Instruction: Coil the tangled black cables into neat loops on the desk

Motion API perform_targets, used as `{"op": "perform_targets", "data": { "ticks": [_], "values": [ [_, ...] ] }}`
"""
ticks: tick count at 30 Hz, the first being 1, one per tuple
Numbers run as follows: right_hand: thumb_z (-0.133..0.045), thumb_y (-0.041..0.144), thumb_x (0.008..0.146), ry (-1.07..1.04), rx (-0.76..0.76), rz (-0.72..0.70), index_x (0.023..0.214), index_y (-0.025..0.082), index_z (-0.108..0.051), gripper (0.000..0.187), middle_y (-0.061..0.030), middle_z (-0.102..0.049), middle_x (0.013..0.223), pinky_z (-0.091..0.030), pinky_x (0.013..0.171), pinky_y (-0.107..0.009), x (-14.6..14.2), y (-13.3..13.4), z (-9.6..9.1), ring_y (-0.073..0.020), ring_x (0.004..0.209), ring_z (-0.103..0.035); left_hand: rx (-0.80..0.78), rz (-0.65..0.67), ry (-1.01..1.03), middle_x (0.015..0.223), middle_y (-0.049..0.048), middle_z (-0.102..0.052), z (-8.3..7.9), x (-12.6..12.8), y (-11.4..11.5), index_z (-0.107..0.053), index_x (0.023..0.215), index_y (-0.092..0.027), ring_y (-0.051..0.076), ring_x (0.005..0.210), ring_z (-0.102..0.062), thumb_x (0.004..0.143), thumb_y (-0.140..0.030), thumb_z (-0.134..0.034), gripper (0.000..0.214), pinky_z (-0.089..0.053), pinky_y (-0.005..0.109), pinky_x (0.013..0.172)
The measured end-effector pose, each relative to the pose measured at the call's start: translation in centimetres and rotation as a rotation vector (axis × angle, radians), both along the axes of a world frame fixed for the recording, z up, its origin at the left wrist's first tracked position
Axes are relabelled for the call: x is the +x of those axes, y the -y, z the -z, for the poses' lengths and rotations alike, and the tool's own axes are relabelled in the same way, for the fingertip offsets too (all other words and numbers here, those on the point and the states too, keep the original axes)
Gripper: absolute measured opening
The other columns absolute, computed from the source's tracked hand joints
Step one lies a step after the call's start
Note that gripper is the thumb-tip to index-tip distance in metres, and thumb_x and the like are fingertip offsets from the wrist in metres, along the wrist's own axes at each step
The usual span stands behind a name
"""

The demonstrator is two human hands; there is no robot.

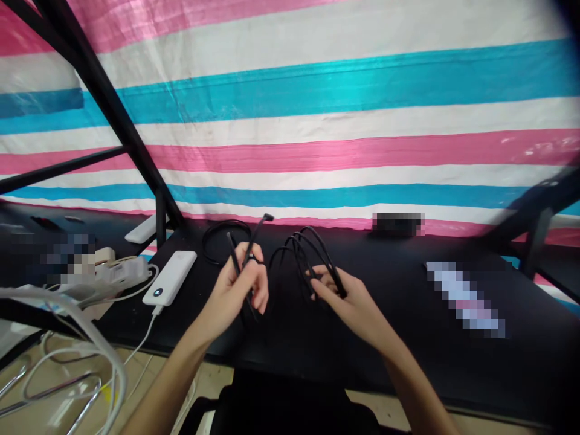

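Loops of a thin black cable [302, 251] hang in the air over the black table, with my right hand [338, 284] closed round them. My left hand [242, 281] is closed on a part of the same kind of black cable, whose end with a small plug [268, 217] sticks up above the fingers. Another stiff dark length passes through the left palm and points down. Whether the pieces in both hands are one cable I cannot tell. Behind my left hand, a round coil of black cable [203, 244] lies on the table.
A white power bank [171, 278] with a white lead lies left of my hands. Farther left are a white power strip [129, 273] and tangled white cables [109, 353]. A blurred-out flat item [464, 299] lies right, a dark box [397, 225] at the back. Black frame bars [115, 115] slant before a striped sheet.
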State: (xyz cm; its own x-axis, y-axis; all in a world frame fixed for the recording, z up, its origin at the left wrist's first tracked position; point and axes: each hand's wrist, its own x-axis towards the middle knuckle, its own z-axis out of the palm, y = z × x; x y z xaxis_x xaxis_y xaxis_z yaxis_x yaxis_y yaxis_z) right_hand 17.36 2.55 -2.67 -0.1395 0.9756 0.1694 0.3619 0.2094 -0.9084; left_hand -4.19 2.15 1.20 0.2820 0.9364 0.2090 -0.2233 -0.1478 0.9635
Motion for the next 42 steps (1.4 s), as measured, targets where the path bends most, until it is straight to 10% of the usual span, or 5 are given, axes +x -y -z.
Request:
{"op": "perform_targets", "data": {
  "ticks": [12,23,32,36,42],
  "values": [
    [-0.07,0.05,0.074,-0.604,-0.037,0.334,0.082,0.021,-0.059,0.033,0.0065,-0.038,0.057,-0.027,0.035,-0.016,6.2,-1.7,-0.1,-0.0079,0.046,-0.037,-0.194,-0.35,0.325,0.044,-0.0103,-0.035,2.7,-6.3,-2.1,-0.056,0.091,-0.019,0.004,0.03,-0.029,0.089,-0.036,-0.056,0.018,-0.024,0.013,0.029],
    [-0.063,0.049,0.08,-0.275,0.13,0.52,0.082,0.023,-0.07,0.026,0.002,-0.041,0.057,-0.021,0.035,-0.023,12.4,-0.8,-3.3,-0.0084,0.044,-0.033,-0.143,-0.691,-0.189,0.05,-0.0088,-0.043,6.9,-11.8,-2.8,-0.054,0.093,-0.02,0.007,0.038,-0.043,0.083,-0.044,-0.056,0.027,-0.026,0.016,0.036],
    [-0.059,0.053,0.082,-0.291,0.088,0.428,0.088,0.021,-0.067,0.034,-0.0031,-0.059,0.069,-0.046,0.042,-0.021,10.0,-1.0,-2.1,-0.013,0.056,-0.055,-0.116,-0.704,-0.493,0.055,-0.0033,-0.055,8.1,-11.2,-4.2,-0.055,0.103,-0.017,0.015,0.047,-0.055,0.083,-0.055,-0.048,0.043,-0.038,0.023,0.046],
    [-0.051,0.056,0.086,-0.251,0.051,0.283,0.094,0.022,-0.062,0.037,-0.0066,-0.063,0.094,-0.058,0.056,-0.026,7.6,-1.5,-1.6,-0.0198,0.085,-0.064,-0.049,-0.896,-0.654,0.096,0.015,-0.065,8.8,-10.0,-4.1,-0.044,0.127,-0.012,0.031,0.094,-0.063,0.08,-0.049,-0.056,0.061,-0.047,0.044,0.078],
    [-0.043,0.05,0.092,-0.21,0.049,0.106,0.099,0.022,-0.057,0.032,-0.0075,-0.06,0.106,-0.059,0.057,-0.026,4.7,-1.6,-0.7,-0.0195,0.091,-0.065,0.616,-0.742,-1.23,0.14,0.0135,-0.047,7.5,-4.0,-1.9,-0.044,0.135,-0.025,0.03,0.133,-0.038,0.089,-0.03,-0.05,0.047,-0.014,0.054,0.11]
  ]
}}
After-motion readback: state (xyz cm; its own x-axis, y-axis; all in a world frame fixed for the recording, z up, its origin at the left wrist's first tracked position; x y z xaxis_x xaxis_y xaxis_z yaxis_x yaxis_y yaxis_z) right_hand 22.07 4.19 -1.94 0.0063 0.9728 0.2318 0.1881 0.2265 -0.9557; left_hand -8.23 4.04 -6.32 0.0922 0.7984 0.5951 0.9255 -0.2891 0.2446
